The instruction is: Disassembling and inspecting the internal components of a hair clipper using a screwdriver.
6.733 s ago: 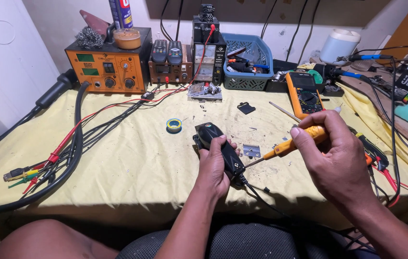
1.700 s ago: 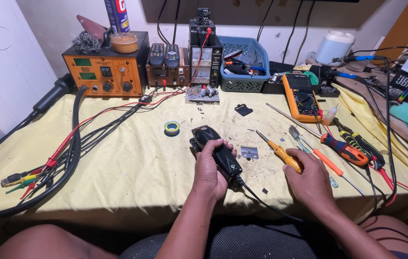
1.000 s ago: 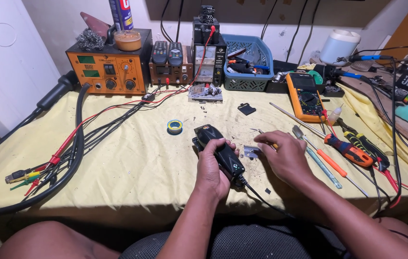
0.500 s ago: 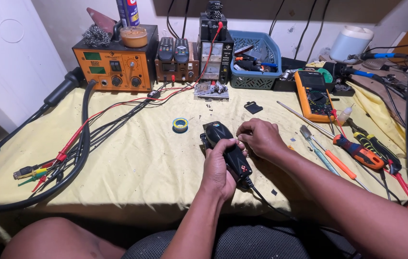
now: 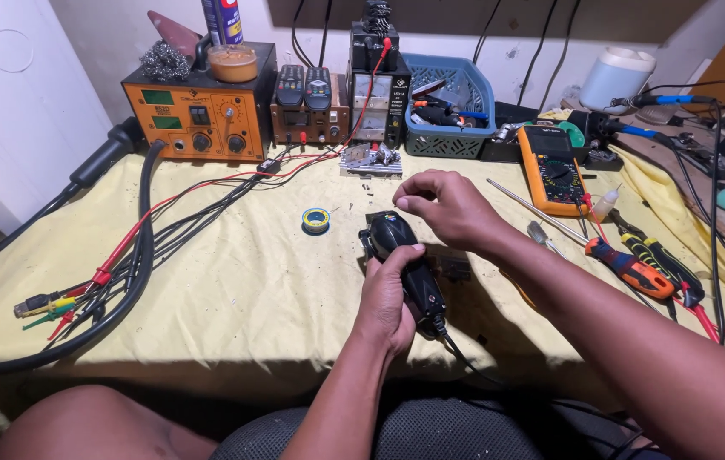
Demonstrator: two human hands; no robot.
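Blue basket (image 5: 452, 106) holds tools; left hand (image 5: 386, 294) grips black clipper (image 5: 405, 260), right hand (image 5: 447, 209) fingertips pinched.

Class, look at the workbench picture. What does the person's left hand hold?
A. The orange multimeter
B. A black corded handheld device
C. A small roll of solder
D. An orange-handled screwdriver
B: the left hand is wrapped around the black corded device, while the orange-handled screwdriver, solder roll and multimeter lie on the yellow cloth.
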